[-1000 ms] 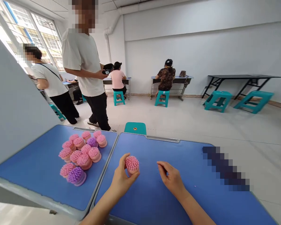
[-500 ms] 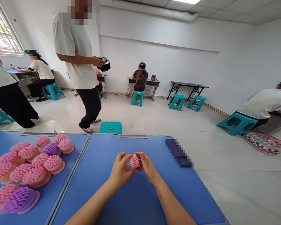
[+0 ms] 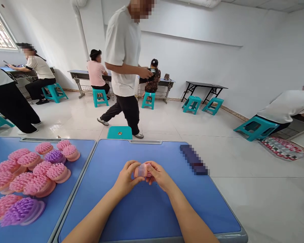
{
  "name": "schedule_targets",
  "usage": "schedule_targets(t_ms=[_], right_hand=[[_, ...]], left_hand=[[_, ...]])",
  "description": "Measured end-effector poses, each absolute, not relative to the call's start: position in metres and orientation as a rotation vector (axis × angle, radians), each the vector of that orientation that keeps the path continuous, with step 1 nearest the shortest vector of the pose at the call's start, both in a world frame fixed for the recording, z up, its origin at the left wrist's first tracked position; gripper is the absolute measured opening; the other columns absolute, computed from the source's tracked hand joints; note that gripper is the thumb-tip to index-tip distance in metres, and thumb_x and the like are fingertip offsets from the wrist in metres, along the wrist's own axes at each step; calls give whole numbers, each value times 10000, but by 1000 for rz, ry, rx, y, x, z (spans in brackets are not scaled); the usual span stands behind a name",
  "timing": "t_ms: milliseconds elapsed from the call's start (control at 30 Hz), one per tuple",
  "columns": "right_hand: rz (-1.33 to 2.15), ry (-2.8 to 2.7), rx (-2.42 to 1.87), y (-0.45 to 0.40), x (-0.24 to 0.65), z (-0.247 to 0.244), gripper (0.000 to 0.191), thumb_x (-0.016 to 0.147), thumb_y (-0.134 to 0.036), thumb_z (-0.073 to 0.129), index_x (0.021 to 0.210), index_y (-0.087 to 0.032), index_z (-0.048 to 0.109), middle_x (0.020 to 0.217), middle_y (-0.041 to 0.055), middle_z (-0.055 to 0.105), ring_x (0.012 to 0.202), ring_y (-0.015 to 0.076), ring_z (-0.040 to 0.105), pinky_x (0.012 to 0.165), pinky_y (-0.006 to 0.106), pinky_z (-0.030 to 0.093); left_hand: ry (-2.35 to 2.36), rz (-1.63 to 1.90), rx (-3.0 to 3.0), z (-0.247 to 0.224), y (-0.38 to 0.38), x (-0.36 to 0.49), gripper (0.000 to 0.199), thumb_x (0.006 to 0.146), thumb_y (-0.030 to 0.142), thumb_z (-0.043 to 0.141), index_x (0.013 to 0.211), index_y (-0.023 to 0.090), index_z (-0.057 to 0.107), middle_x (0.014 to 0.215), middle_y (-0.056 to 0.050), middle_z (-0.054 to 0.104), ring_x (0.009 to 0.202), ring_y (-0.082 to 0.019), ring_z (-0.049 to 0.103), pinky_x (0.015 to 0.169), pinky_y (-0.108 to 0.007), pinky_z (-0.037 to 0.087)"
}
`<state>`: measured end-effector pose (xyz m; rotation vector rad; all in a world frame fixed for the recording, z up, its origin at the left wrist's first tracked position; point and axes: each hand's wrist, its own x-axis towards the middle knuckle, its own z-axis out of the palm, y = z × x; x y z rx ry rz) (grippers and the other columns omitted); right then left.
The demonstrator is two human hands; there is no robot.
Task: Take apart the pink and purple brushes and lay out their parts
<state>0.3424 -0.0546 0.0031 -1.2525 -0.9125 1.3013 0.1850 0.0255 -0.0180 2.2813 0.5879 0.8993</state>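
A small pink brush (image 3: 142, 170) with a clear, translucent middle is held between both hands above the blue table (image 3: 142, 209). My left hand (image 3: 128, 178) grips its left end with thumb and fingers. My right hand (image 3: 159, 176) is closed round its right end, hiding most of the pink bristles. On the left table several pink brushes (image 3: 57, 171) stand bristles up, with purple ones (image 3: 21, 211) among them.
A dark pixelated object (image 3: 194, 160) lies at the table's right back. A teal stool (image 3: 119, 132) stands beyond the far edge, where a person in white (image 3: 124, 50) walks past. Other people sit at desks further back.
The brush has been turned in my hands, so its clear side shows and its bristles are mostly hidden. The walking person has moved right. The view has shifted slightly.
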Motion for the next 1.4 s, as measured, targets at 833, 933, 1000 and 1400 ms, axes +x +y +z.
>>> schedule_targets(t_ms=[833,933,1000,1400], right_hand=[[1317,-844,-1291,-51,332,-2,534,704,-698,488,830,-178,494,514,-61,535,328,43,436,286,132,294],[1295,-845,-1259,-50,329,-4,518,707,-682,504,790,-171,500,521,-50,542,349,45,430,302,144,295],[1309,-837,-1240,-50,328,-6,513,709,-675,512,785,-168,506,525,-45,546,356,48,430,309,148,295],[1151,-1090,-1187,-56,330,3,328,706,-404,679,968,-243,565,817,-22,575,745,124,553,702,272,478]], left_hand=[[578,861,2366,-19,22,189,475,847,560,317,1065,167,470,938,-89,548,830,-198,565,719,-345,500],[666,839,2381,-20,21,189,430,866,531,295,1052,187,474,923,-79,553,830,-203,571,708,-349,501],[709,813,2404,-19,19,189,404,873,505,296,1048,190,477,917,-77,556,824,-204,574,704,-346,499],[1009,730,2095,-6,16,189,343,878,423,201,956,211,459,727,-12,570,649,-176,565,623,-293,431]])
